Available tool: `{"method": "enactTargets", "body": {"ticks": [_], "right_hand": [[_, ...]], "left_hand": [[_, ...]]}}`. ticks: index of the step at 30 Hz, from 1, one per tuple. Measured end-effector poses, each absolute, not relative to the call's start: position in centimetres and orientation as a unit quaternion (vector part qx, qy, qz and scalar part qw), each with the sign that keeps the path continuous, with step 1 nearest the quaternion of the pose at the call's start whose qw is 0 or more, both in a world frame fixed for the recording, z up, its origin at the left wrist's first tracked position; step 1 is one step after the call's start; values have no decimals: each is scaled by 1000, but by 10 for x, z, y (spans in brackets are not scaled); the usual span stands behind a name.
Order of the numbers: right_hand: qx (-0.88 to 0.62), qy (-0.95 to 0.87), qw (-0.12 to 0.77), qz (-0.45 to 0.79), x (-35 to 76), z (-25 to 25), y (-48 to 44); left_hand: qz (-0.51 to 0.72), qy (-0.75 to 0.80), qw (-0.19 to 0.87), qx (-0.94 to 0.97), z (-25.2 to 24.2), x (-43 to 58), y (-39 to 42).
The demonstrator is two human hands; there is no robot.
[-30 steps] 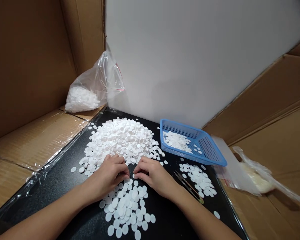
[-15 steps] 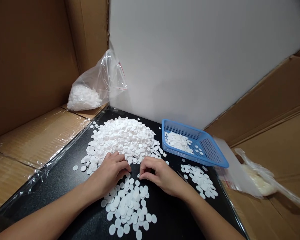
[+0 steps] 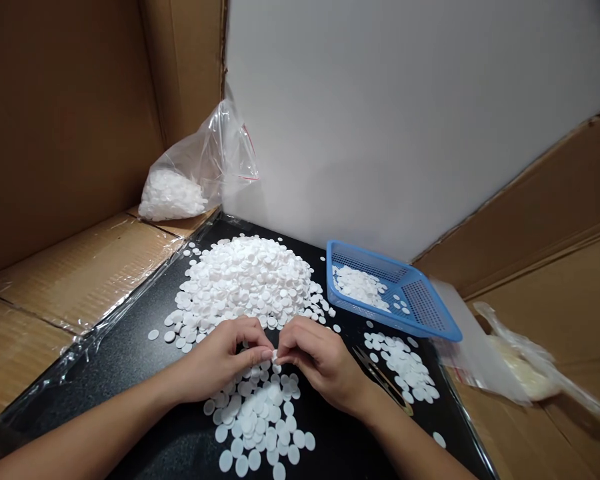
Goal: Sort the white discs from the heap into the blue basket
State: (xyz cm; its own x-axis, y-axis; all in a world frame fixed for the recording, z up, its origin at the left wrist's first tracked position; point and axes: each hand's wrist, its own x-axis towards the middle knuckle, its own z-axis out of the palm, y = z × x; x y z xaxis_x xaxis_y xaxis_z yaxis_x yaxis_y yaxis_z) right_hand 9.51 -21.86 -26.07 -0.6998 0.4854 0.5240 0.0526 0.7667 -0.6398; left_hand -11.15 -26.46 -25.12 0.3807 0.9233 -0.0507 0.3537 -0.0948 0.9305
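Observation:
My left hand (image 3: 235,350) and my right hand (image 3: 323,357) meet fingertip to fingertip over the black table. Pinched between them is a small white disc (image 3: 275,356), mostly covered by the fingers. Just below the hands lies a loose spread of flat white discs (image 3: 255,420), some overlapping. Beyond them rises a large heap of the same white discs (image 3: 250,277). A slim pointed metal tool, like tweezers (image 3: 386,381), lies by my right forearm, which partly hides it.
A blue perforated basket (image 3: 433,327) holding some discs stands at the back right, with a smaller group of discs (image 3: 410,367) in front. A clear bag of white pieces (image 3: 175,193) sits back left. Another plastic bag (image 3: 525,367) lies right. Cardboard walls (image 3: 70,133) flank the table.
My hands, apart before, have come together at the fingertips around a disc. More of the tweezers-like tool shows beside my right forearm. The view has shifted slightly.

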Motion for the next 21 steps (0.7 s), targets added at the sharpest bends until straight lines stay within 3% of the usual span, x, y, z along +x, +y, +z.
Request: {"method": "enactTargets", "body": {"ticks": [8, 21], "right_hand": [[-137, -850, 416, 292, 95, -255, -220], [-111, -876, 458, 101, 106, -253, -234]], "left_hand": [[316, 473, 500, 653, -244, -114, -265], [362, 462, 528, 613, -243, -121, -265]]}}
